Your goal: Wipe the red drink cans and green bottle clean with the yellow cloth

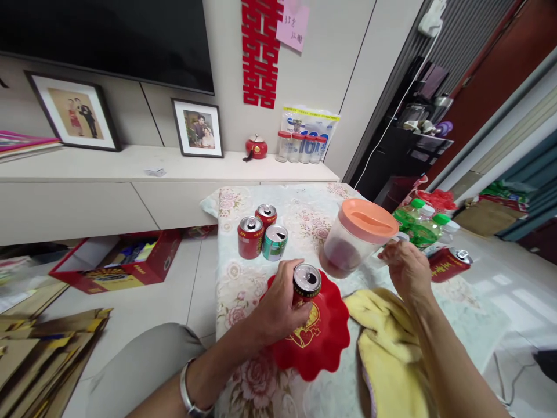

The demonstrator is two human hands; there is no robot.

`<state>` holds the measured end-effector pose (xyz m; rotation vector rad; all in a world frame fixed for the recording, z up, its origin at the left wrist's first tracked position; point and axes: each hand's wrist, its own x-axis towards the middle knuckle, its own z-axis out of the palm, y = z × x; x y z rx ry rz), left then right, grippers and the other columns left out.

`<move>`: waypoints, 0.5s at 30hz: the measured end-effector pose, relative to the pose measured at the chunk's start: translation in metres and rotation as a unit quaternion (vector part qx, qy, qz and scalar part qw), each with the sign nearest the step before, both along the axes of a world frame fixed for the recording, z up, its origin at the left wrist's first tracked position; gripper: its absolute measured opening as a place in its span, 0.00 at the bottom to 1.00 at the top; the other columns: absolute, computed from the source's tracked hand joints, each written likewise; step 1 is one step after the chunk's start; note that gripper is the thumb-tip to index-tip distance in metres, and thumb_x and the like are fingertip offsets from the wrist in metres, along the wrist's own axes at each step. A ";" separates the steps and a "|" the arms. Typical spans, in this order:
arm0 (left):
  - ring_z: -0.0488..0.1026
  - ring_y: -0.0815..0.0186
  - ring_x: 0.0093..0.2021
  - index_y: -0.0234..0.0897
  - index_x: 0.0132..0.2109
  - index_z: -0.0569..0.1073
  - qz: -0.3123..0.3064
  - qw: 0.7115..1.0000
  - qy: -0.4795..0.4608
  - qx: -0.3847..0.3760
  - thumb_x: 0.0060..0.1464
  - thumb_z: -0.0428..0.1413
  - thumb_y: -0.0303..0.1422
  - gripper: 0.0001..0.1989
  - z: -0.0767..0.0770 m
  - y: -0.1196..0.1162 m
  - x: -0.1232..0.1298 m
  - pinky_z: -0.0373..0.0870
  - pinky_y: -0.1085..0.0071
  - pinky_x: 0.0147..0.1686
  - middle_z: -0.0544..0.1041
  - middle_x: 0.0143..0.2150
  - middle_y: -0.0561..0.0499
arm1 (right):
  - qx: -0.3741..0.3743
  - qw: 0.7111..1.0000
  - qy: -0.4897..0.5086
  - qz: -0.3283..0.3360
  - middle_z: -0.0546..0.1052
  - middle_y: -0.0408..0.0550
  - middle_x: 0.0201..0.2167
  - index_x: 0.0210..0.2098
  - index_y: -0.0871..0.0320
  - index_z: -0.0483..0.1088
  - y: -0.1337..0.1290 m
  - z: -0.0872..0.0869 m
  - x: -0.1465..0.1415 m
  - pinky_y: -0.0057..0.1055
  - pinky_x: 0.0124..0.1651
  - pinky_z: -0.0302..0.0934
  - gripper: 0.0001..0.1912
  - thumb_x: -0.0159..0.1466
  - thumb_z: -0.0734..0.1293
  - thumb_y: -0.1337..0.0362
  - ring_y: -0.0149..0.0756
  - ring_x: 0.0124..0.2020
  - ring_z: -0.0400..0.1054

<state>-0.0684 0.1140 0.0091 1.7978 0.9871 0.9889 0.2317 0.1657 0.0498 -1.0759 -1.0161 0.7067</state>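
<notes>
My left hand is wrapped round an opened drink can with a dark rim, over a red scalloped plate with a gold heart print. In my right hand is the handle of a clear plastic pitcher with an orange lid; dark liquid shows low inside it, and it leans slightly. A red can, a second red can and a green can stand together behind my left hand. Below my right hand lies a crumpled yellow towel.
Several green-capped bottles and a large red can stand at the right of the flowered tablecloth. Behind is a white cabinet with picture frames, a red pot and lidded jars. A red box sits on the floor.
</notes>
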 end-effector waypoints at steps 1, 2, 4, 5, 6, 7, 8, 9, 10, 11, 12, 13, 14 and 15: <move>0.66 0.49 0.63 0.39 0.63 0.55 0.002 1.000 -0.002 0.002 0.48 0.58 0.24 0.36 0.000 0.001 0.000 0.61 0.44 0.67 0.64 0.59 0.39 | 0.009 1.000 0.012 0.006 0.62 0.35 0.16 0.19 0.55 0.60 0.003 0.002 -0.004 0.27 0.26 0.59 0.29 0.51 0.79 0.44 0.25 0.19 0.57; 0.67 0.49 0.62 0.39 0.63 0.56 0.003 1.000 -0.005 0.003 0.49 0.59 0.24 0.35 -0.001 0.001 0.000 0.62 0.45 0.66 0.65 0.59 0.39 | 0.018 1.000 0.021 0.010 0.57 0.33 0.15 0.17 0.55 0.57 0.005 0.004 -0.007 0.25 0.23 0.54 0.32 0.51 0.79 0.45 0.23 0.18 0.51; 0.68 0.49 0.61 0.39 0.62 0.57 0.004 1.000 -0.010 0.000 0.49 0.59 0.25 0.35 -0.001 0.002 0.000 0.64 0.46 0.65 0.67 0.59 0.40 | 0.032 0.999 0.032 0.013 0.51 0.31 0.13 0.17 0.55 0.53 0.007 0.009 -0.013 0.24 0.20 0.46 0.34 0.52 0.79 0.45 0.22 0.16 0.44; 0.69 0.49 0.61 0.38 0.62 0.57 0.004 1.000 -0.013 -0.004 0.49 0.60 0.26 0.35 -0.001 0.003 0.000 0.65 0.46 0.64 0.68 0.58 0.40 | 0.039 0.999 0.034 0.011 0.50 0.30 0.13 0.16 0.55 0.52 0.007 0.011 -0.016 0.24 0.19 0.44 0.35 0.52 0.79 0.45 0.22 0.16 0.43; 0.69 0.49 0.60 0.38 0.62 0.58 0.004 1.000 -0.015 -0.008 0.49 0.60 0.26 0.35 -0.001 0.004 -0.001 0.65 0.46 0.64 0.68 0.58 0.40 | 0.047 0.998 0.035 0.008 0.51 0.31 0.13 0.16 0.55 0.52 0.006 0.014 -0.017 0.24 0.19 0.42 0.35 0.52 0.80 0.45 0.22 0.16 0.42; 0.69 0.49 0.60 0.38 0.62 0.58 0.003 1.000 -0.017 -0.014 0.48 0.61 0.27 0.35 -0.001 0.004 -0.001 0.65 0.47 0.63 0.69 0.59 0.39 | 0.054 0.998 0.034 0.003 0.51 0.31 0.13 0.16 0.55 0.53 0.003 0.018 -0.018 0.24 0.19 0.42 0.34 0.51 0.80 0.46 0.22 0.16 0.43; 0.70 0.49 0.60 0.38 0.62 0.58 0.003 1.000 -0.018 -0.020 0.48 0.61 0.27 0.35 0.000 0.004 -0.001 0.66 0.47 0.63 0.69 0.59 0.39 | 0.060 0.998 0.033 -0.002 0.52 0.31 0.13 0.16 0.55 0.54 0.000 0.023 -0.019 0.24 0.19 0.42 0.34 0.51 0.80 0.47 0.22 0.16 0.43; 0.70 0.49 0.59 0.38 0.62 0.58 0.004 0.999 -0.019 -0.028 0.48 0.61 0.27 0.34 0.001 0.004 -0.001 0.66 0.48 0.62 0.70 0.58 0.40 | 0.066 0.997 0.032 -0.006 0.52 0.31 0.13 0.16 0.55 0.54 -0.004 0.029 -0.018 0.24 0.19 0.42 0.33 0.51 0.80 0.48 0.22 0.16 0.43; 0.71 0.50 0.59 0.38 0.61 0.58 0.003 0.999 -0.018 -0.037 0.49 0.62 0.27 0.34 0.002 0.003 -0.001 0.67 0.48 0.62 0.71 0.58 0.40 | 0.071 0.997 0.030 -0.011 0.52 0.32 0.13 0.16 0.55 0.55 -0.009 0.036 -0.017 0.24 0.18 0.43 0.32 0.51 0.80 0.49 0.22 0.16 0.43; 0.72 0.50 0.58 0.38 0.61 0.58 0.004 0.999 -0.016 -0.046 0.49 0.62 0.28 0.34 0.003 0.003 -0.001 0.68 0.49 0.60 0.71 0.58 0.40 | 0.074 0.997 0.028 -0.014 0.52 0.32 0.12 0.15 0.55 0.55 -0.014 0.043 -0.016 0.24 0.18 0.43 0.32 0.51 0.80 0.50 0.22 0.15 0.43; 0.72 0.50 0.57 0.38 0.62 0.58 0.005 0.998 -0.013 -0.054 0.49 0.62 0.28 0.35 0.004 0.002 -0.001 0.68 0.50 0.59 0.72 0.57 0.40 | 0.075 0.997 0.025 -0.018 0.52 0.32 0.12 0.15 0.55 0.55 -0.021 0.051 -0.014 0.24 0.18 0.42 0.31 0.50 0.81 0.52 0.22 0.15 0.43; 0.72 0.50 0.57 0.38 0.62 0.58 0.006 0.998 -0.010 -0.061 0.49 0.62 0.28 0.35 0.006 0.002 -0.001 0.69 0.50 0.59 0.72 0.57 0.40 | 0.074 0.997 0.023 -0.022 0.52 0.32 0.12 0.14 0.56 0.56 -0.028 0.060 -0.013 0.24 0.17 0.43 0.30 0.49 0.81 0.54 0.22 0.15 0.44; 0.72 0.50 0.57 0.38 0.62 0.58 0.007 0.998 -0.008 -0.064 0.49 0.62 0.28 0.35 0.007 0.002 -0.001 0.68 0.50 0.59 0.71 0.58 0.40 | 0.069 0.997 0.020 -0.027 0.53 0.33 0.11 0.14 0.56 0.57 -0.035 0.068 -0.011 0.24 0.16 0.43 0.29 0.46 0.82 0.56 0.22 0.14 0.45; 0.72 0.49 0.58 0.38 0.62 0.57 0.009 0.998 -0.008 -0.065 0.48 0.63 0.28 0.36 0.007 0.001 -0.001 0.68 0.50 0.59 0.71 0.58 0.40 | 0.060 0.998 0.017 -0.029 0.54 0.33 0.11 0.13 0.57 0.59 -0.042 0.077 -0.010 0.24 0.16 0.44 0.27 0.44 0.83 0.59 0.22 0.14 0.46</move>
